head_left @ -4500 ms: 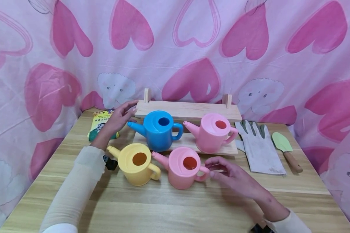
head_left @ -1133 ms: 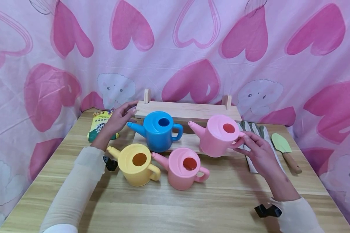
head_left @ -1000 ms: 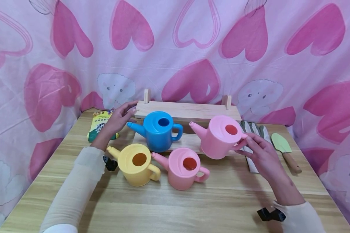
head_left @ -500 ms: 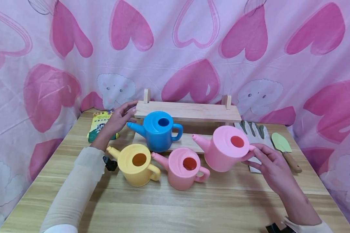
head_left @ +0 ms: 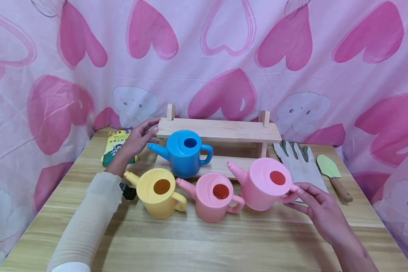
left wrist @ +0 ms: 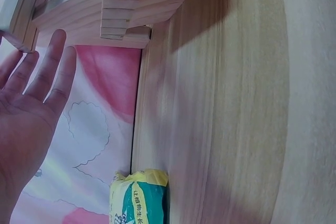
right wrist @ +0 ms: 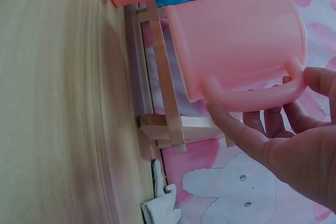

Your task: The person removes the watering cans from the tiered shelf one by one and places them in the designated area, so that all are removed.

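My right hand (head_left: 324, 211) grips the handle of a light pink watering can (head_left: 263, 189), thumb and fingers around it. In the right wrist view this can (right wrist: 236, 40) hangs off the tabletop, in front of the wooden shelf. My left hand (head_left: 139, 138) touches the left end of the shelf's upper board (head_left: 217, 129), its fingers extended in the left wrist view. A blue watering can (head_left: 185, 156) stands on the lower board (head_left: 221, 165). In front, a yellow watering can (head_left: 156, 196) and a second, deeper pink watering can (head_left: 212, 200) stand on the table. All spouts point left.
A yellow-green bag (head_left: 113, 145) lies left of the shelf, partly behind my left arm. Right of the shelf lie white and green work gloves (head_left: 300, 170) and a small green trowel (head_left: 329, 166) with a wooden handle. A pink heart-print curtain (head_left: 224, 87) hangs behind the table.
My right hand has taken the light pink can by its handle from the lower board's right side and carried it forward and right, beside the deeper pink can. The left hand stays put.
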Demonstrator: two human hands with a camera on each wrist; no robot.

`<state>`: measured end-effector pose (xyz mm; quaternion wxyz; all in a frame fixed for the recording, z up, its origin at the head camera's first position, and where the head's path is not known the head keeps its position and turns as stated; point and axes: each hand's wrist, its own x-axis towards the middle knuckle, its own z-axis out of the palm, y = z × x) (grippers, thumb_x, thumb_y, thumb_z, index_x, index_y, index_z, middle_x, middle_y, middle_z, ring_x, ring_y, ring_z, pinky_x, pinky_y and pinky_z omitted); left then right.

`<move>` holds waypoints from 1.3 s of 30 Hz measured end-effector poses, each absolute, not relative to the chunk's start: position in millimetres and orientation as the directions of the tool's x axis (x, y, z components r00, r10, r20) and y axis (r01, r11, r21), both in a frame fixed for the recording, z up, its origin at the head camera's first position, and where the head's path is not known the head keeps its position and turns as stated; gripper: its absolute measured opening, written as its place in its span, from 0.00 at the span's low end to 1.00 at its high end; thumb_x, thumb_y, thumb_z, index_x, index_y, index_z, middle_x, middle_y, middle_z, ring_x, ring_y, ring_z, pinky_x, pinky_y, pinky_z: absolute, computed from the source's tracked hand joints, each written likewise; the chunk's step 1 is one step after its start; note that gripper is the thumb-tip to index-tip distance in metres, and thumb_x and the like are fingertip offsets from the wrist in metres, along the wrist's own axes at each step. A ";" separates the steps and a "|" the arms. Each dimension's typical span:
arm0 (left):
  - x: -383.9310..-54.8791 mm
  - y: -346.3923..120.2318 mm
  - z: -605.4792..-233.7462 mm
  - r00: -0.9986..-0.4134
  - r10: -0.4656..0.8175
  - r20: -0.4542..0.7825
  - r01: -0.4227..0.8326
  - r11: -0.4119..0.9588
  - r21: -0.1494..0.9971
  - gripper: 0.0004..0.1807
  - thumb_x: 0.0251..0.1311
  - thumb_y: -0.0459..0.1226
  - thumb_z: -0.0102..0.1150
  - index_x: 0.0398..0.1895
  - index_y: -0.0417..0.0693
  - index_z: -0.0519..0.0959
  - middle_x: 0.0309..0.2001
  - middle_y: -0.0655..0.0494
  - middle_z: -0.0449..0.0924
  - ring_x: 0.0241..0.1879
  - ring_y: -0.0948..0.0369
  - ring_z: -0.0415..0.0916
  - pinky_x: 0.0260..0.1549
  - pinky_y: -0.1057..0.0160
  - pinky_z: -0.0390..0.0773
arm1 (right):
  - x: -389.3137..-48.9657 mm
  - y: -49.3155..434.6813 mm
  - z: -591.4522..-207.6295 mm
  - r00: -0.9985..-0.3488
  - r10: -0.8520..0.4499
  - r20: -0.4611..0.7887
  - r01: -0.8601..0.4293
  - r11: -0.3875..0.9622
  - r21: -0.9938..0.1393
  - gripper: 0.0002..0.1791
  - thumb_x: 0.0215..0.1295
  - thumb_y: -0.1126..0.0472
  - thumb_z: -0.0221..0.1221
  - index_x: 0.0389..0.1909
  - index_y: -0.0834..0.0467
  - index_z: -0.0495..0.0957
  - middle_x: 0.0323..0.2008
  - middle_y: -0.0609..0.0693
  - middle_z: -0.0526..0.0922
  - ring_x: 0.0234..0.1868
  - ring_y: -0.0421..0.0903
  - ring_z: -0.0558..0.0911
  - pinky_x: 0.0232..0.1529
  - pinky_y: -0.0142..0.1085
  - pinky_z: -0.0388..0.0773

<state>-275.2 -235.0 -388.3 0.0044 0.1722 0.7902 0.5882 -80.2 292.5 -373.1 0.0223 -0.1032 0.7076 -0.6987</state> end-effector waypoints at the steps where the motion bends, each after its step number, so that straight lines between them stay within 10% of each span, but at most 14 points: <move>1: -274.9 -235.0 -387.9 -0.941 0.276 0.194 0.266 0.250 0.931 0.30 0.81 0.44 0.48 0.81 0.48 0.59 0.76 0.45 0.61 0.67 0.44 0.69 0.54 0.55 0.82 | -79.2 292.8 -373.5 -0.978 -0.177 0.113 -0.116 0.003 -0.993 0.12 0.82 0.68 0.48 0.54 0.70 0.77 0.43 0.60 0.84 0.47 0.50 0.87 0.50 0.45 0.84; 39: -274.1 -233.2 -389.8 -0.940 0.274 0.203 0.268 0.224 0.937 0.30 0.81 0.45 0.48 0.80 0.49 0.60 0.76 0.46 0.63 0.69 0.45 0.67 0.55 0.52 0.81 | -87.9 283.7 -404.7 -0.974 -0.175 -0.145 0.118 0.156 -0.981 0.21 0.82 0.56 0.52 0.52 0.73 0.76 0.52 0.60 0.80 0.54 0.48 0.84 0.53 0.45 0.83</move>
